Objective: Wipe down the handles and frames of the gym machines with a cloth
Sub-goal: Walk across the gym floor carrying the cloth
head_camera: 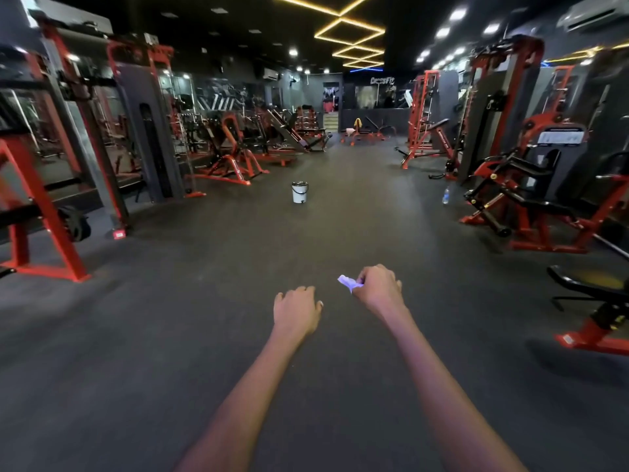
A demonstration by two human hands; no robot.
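A: Widest first. Dark rubber floor [238, 267] runs down the middle, a bare aisle. Red-and-black gym machines line both sides: a rack [51, 185] near left, a seated machine [531, 199] mid right, a black padded bench [592, 287] near right.

B: Anything standing in the aisle?

A: A white bucket [300, 192], upright, far ahead and a little left of centre. A clear bottle [446, 195] on the floor further right, just beside the seated machine's base.

B: Hands?

A: Both arms reach forward over bare floor, touching no machine. The left hand [296, 310] is palm down, fingers loosely curled, holding nothing. The right hand [379, 287] is curled round a small pale cloth [349, 283], bunched, with only a crumpled end poking out on the hand's left side.

B: So where does the wiping go?

A: My reading: nothing is within reach yet. The cloth sits in the right hand, and the padded bench and seated machine lie to the right, nearer that hand than the rack at left is. Going right looks the shorter move; the left hand is free to steady a frame.
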